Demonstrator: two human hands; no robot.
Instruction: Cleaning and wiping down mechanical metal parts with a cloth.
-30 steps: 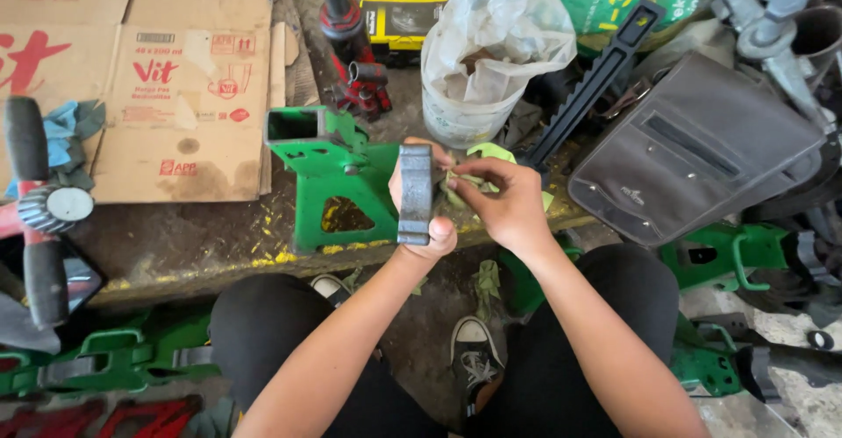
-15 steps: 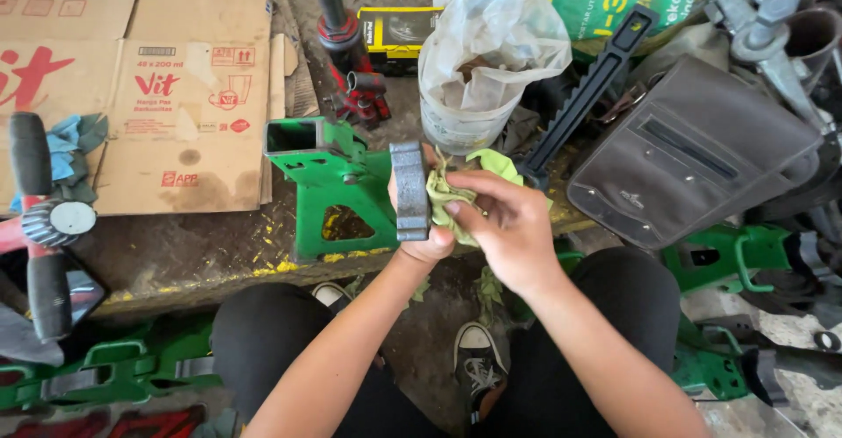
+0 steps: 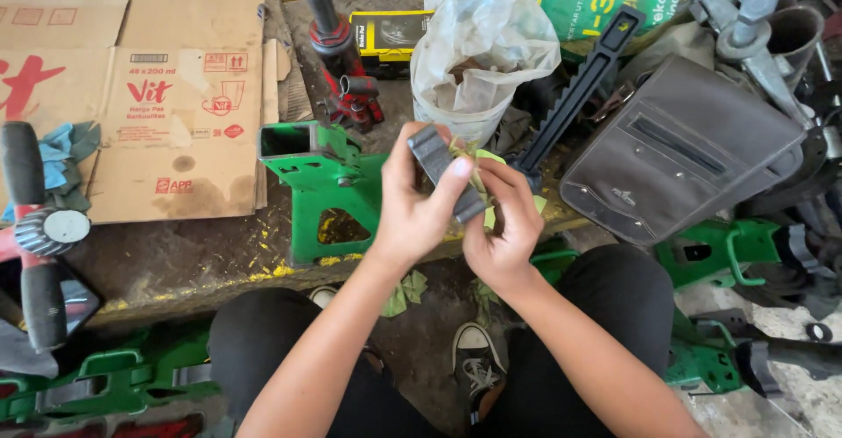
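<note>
My left hand grips a flat grey metal pad, holding it tilted above my lap. My right hand presses a yellow-green rag against the pad's far side, fingers curled around the cloth. Both hands hover just right of a green metal stand that rests on the dirty ledge. Part of the rag is hidden behind the pad and my fingers.
Flattened cardboard lies at the left. A red jack, a yellow box and a plastic-bagged container stand behind. A black toothed bar, a brown bag, and green metal parts crowd the right.
The pad has turned from upright to tilted in my left hand, and both hands have risen slightly. My right hand has shifted lower with the rag.
</note>
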